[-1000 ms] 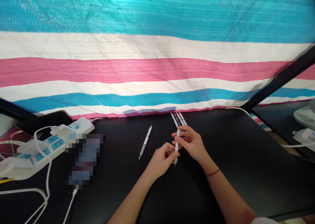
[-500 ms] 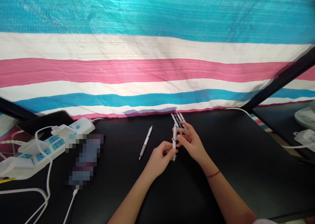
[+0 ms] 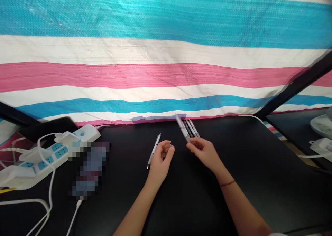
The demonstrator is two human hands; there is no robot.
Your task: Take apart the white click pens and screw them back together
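Note:
My right hand point(image 3: 203, 150) pinches a white pen point(image 3: 182, 127) by its near end, its far end tilted up and left, slightly blurred. Just to the right of that pen, several white and dark pens point(image 3: 191, 128) lie side by side at the back of the black table. My left hand point(image 3: 161, 159) holds nothing; its fingers are loosely curled, with a gap between thumb and fingertips. Beside and partly under the left hand lies a single white pen point(image 3: 154, 148) with a grey grip, slanting on the table top.
To the left, a white power strip point(image 3: 59, 153) carries plugs and white cables. A phone point(image 3: 90, 168) with a blurred screen lies on the black table point(image 3: 181, 201), a charging cable point(image 3: 75, 213) attached. Behind hangs a striped sheet point(image 3: 155, 73). Another plug point(image 3: 321, 146) sits at far right.
My left hand has let go of the white pen and moved left, towards the lone pen. My right hand now holds the white pen alone, beside the row of pens.

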